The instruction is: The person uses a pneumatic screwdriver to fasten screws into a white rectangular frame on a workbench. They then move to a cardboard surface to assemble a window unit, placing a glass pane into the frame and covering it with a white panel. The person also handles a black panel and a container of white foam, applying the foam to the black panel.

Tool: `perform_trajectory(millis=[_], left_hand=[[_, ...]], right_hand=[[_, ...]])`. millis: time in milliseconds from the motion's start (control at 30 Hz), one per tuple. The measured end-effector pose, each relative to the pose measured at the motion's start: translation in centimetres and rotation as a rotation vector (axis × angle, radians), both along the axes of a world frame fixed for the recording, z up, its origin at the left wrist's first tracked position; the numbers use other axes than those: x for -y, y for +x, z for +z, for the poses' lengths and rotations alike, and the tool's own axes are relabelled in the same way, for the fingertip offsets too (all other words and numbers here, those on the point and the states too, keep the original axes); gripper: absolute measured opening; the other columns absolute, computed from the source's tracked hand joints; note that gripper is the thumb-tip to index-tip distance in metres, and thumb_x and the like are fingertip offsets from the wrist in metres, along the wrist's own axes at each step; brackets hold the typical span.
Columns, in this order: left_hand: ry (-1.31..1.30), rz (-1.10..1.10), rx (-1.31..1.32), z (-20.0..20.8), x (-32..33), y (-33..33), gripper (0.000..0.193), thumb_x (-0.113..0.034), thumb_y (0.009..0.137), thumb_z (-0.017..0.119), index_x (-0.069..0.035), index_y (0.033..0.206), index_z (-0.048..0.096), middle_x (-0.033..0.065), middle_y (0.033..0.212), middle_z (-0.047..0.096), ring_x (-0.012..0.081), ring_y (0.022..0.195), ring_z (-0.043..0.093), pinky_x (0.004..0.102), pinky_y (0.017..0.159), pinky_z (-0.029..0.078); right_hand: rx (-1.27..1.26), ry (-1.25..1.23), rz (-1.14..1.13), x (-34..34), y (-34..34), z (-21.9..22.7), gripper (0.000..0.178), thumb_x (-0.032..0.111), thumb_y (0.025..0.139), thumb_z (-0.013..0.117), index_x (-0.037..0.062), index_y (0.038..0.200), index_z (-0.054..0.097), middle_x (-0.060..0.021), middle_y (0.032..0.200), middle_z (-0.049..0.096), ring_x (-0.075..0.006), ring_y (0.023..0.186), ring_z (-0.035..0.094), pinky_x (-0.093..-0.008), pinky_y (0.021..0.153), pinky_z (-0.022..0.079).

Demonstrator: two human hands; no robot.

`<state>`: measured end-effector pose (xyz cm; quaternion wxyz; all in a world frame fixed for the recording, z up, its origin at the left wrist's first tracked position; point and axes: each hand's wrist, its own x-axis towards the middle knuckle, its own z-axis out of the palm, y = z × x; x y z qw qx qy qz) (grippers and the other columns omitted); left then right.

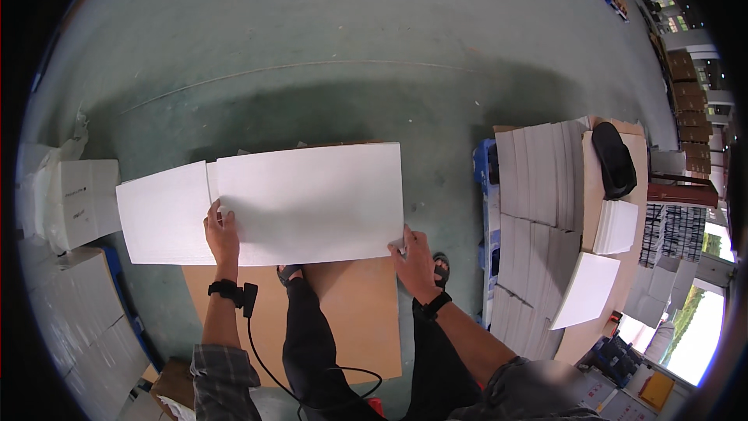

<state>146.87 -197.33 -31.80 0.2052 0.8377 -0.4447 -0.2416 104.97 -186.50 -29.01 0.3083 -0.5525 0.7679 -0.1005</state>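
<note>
A wide white cardboard sheet (315,203) lies level in front of me, beside a second white sheet (164,214) on its left. Where the two meet, my left hand (222,234) has its fingers bent at the wide sheet's left edge, thumb and fingertips closed on it. My right hand (415,263) grips the same sheet at its near right corner, fingers curled there. What supports the sheets is mostly hidden beneath them. Both wrists wear black bands, and a black cable (269,370) runs down from the left one.
Brown cardboard (362,327) lies under the near side, by my legs. At right, stacked white sheets (538,179) stand on a blue pallet (489,210), with a black case (614,160) on top. A white box (89,199) and wrapped stacks (86,320) are at left.
</note>
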Motion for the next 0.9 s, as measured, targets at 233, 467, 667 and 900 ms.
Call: perform_trajectory(millis=[233,467,667,900], left_hand=[[0.024,0.024,-0.034,0.7,0.2,-0.4,0.046,-0.016,0.098,0.067,-0.013,0.143,0.059,0.0158,0.119,0.062,0.0284,0.108,0.066,0.0413,0.094,0.055],[0.021,0.027,0.069,0.9,-0.5,-0.4,0.047,-0.021,0.099,0.069,-0.008,0.143,0.059,0.0166,0.124,0.061,0.0314,0.115,0.061,0.0433,0.103,0.050],[-0.138,0.120,-0.148,6.9,-5.9,-2.6,0.042,-0.023,0.103,0.065,-0.006,0.140,0.059,0.0146,0.118,0.065,0.0284,0.108,0.064,0.0405,0.094,0.055],[0.192,-0.068,-0.537,17.8,-28.6,-9.8,0.036,-0.020,0.100,0.068,-0.003,0.131,0.065,0.0164,0.109,0.074,0.0273,0.098,0.073,0.0385,0.090,0.057]], right_hand=[[0.054,0.081,-0.019,0.4,-0.3,0.6,0.059,0.028,0.097,0.070,0.0001,0.146,0.052,-0.0156,0.124,0.056,-0.0328,0.110,0.062,-0.0422,0.092,0.054],[0.117,0.057,-0.030,0.1,-0.8,0.6,0.061,0.033,0.100,0.068,-0.0044,0.146,0.052,-0.0157,0.126,0.057,-0.0230,0.094,0.065,-0.0373,0.089,0.054],[0.142,0.082,-0.047,-3.2,-4.6,2.9,0.059,0.030,0.101,0.068,-0.0060,0.145,0.052,-0.0178,0.124,0.059,-0.0217,0.088,0.067,-0.0359,0.083,0.056],[0.412,0.355,-0.007,-9.3,-10.2,4.9,0.052,0.029,0.100,0.068,-0.0055,0.139,0.060,-0.0141,0.120,0.067,-0.0166,0.089,0.068,-0.0317,0.074,0.058]])
